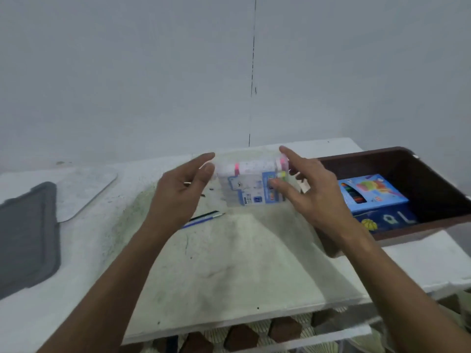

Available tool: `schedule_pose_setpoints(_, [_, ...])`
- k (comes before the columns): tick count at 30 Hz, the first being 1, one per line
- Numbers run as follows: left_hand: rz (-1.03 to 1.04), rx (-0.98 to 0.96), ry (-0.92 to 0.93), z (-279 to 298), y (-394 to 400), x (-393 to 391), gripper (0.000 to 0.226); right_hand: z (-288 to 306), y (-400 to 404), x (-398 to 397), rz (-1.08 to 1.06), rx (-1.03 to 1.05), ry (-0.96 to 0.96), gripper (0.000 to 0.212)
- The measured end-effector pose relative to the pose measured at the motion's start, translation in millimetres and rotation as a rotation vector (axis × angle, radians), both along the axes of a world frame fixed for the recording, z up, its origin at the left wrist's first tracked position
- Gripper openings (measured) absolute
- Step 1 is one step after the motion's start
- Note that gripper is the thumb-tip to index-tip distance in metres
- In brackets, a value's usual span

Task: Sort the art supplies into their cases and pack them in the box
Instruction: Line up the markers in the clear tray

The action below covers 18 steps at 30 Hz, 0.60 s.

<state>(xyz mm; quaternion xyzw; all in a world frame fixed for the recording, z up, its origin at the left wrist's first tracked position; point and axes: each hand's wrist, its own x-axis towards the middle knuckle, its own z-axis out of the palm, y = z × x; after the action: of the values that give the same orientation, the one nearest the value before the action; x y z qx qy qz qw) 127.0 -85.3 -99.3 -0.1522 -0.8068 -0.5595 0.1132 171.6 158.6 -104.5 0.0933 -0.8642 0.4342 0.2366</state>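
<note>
At the centre of the frame, your left hand (182, 186) and right hand (309, 186) hold a clear marker case (251, 183) between them above the desk (229, 263), fingertips pinching its two ends. To the right, a brown box (433, 171) holds a blue crayon pack (374, 193). Two paintbrushes (204, 218) lie on the desk below your left hand.
</note>
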Motion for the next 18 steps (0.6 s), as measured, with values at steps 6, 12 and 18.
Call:
schedule_pose_setpoints(6, [-0.133, -0.146, 0.012, 22, 114, -3, 0.061, 18, 119, -5, 0.061, -0.175, -0.154, 0.05])
schedule_pose_setpoints(12, [-0.357, -0.639, -0.079, 8, 217, -4, 0.126, 12, 233, -2, 0.014, -0.109, -0.367, 0.051])
schedule_pose_setpoints(18, [-0.326, -0.793, -0.045, -8, 257, -7, 0.081, 2, 289, -5, 0.226, 0.035, -0.594, 0.095])
